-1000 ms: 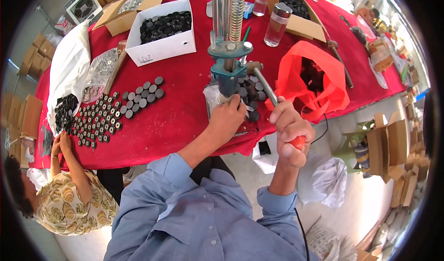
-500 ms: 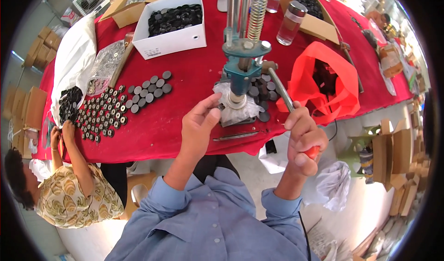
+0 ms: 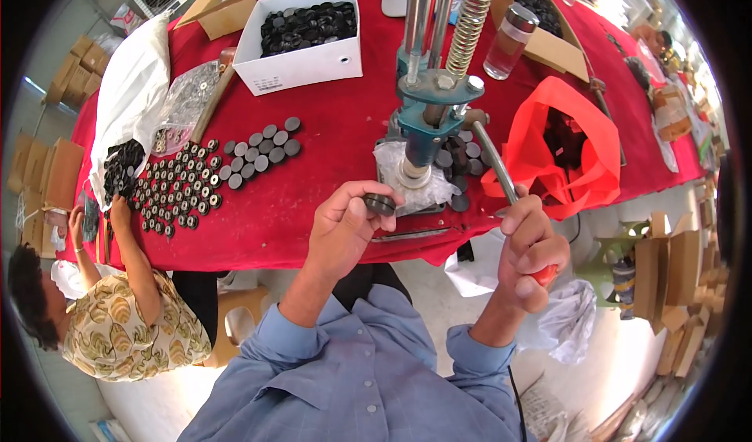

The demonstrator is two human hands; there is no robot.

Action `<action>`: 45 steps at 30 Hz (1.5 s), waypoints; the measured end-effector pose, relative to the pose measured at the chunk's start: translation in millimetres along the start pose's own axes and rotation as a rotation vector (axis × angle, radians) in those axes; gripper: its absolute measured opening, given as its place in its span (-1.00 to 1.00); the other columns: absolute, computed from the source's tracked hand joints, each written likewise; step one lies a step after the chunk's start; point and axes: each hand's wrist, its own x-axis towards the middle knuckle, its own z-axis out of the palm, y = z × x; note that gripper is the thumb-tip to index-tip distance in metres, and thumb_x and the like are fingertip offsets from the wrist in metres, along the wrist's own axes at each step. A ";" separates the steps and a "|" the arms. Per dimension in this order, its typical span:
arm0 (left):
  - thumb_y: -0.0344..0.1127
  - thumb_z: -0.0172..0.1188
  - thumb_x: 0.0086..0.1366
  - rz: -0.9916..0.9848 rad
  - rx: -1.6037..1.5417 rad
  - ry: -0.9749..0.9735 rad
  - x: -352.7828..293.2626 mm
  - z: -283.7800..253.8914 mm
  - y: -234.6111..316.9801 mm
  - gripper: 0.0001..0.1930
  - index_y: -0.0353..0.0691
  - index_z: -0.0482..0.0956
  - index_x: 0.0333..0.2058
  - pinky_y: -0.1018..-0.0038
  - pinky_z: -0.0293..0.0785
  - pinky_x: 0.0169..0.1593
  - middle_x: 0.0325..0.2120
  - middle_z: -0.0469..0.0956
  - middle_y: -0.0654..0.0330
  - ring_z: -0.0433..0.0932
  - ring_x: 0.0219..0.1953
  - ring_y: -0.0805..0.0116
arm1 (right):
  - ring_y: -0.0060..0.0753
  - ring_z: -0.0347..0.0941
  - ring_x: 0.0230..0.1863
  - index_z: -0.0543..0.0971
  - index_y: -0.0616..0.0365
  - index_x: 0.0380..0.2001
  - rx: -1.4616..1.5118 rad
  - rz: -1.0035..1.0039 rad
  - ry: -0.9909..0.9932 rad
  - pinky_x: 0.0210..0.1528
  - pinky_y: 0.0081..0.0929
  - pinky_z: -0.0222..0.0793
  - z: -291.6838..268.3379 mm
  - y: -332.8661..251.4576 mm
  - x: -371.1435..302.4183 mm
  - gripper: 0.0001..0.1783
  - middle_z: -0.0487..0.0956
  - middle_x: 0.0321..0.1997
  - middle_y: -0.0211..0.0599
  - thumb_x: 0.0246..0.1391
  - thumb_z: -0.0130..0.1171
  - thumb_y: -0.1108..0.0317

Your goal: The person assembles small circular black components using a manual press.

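Head view: holds dark round disc (image 3: 379,204) in left hand (image 3: 342,230), pinched narrowly at the rim between thumb and fingers, raised near teal press (image 3: 421,121) but apart from it. Judged light, stiff, perhaps slippery on its flat faces; best taken by the edge. With right hand (image 3: 533,250), grips metal lever (image 3: 495,160), wrapped close about red end (image 3: 546,274). Looks rigid; best held there, at the end.

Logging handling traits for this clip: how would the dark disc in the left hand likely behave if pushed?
The dark disc looks stiff, showing no bend in the left hand. Laid flat, it would probably slide; on its round rim, it might roll.
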 end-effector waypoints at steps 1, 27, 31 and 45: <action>-0.11 -0.03 0.58 0.008 -0.042 -0.046 -0.3 -0.6 1.1 -0.59 -0.41 0.42 0.08 0.39 0.48 -0.08 -0.06 0.56 -0.09 0.49 -0.24 0.35 | -0.17 0.43 -0.28 0.49 -0.01 -0.51 0.003 0.001 -0.001 0.43 0.08 -0.03 0.3 0.0 -0.3 -0.73 0.37 -0.59 -0.44 -0.26 0.31 0.12; -0.44 0.09 0.46 -0.346 0.122 0.422 11.1 -29.1 -7.6 -0.74 -0.28 0.52 0.08 0.50 0.48 -0.21 -0.22 0.53 0.23 0.51 -0.33 0.44 | -0.17 0.40 -0.26 0.47 -0.03 -0.46 0.019 -0.028 0.011 0.45 0.14 -0.09 3.9 3.5 -1.5 -0.73 0.34 -0.57 -0.44 -0.21 0.29 0.13; -0.43 0.12 0.43 -0.410 -0.101 0.423 14.9 -36.0 -10.8 -0.74 -0.27 0.51 0.06 0.52 0.47 -0.23 -0.24 0.53 0.24 0.48 -0.35 0.46 | -0.17 0.40 -0.26 0.46 -0.02 -0.47 0.036 -0.048 0.018 0.45 0.13 -0.09 4.4 6.6 -4.1 -0.72 0.34 -0.57 -0.44 -0.20 0.28 0.13; -0.42 0.37 0.18 -0.145 1.084 0.334 71.1 -90.0 -30.2 -0.68 -0.32 0.64 -0.08 0.50 0.53 -0.14 -0.20 0.66 0.15 0.59 -0.31 0.45 | -0.16 0.42 -0.27 0.49 0.03 -0.52 0.036 -0.001 -0.011 0.43 0.11 -0.05 -1.3 -1.8 4.3 -0.73 0.41 -0.57 -0.37 -0.24 0.30 0.13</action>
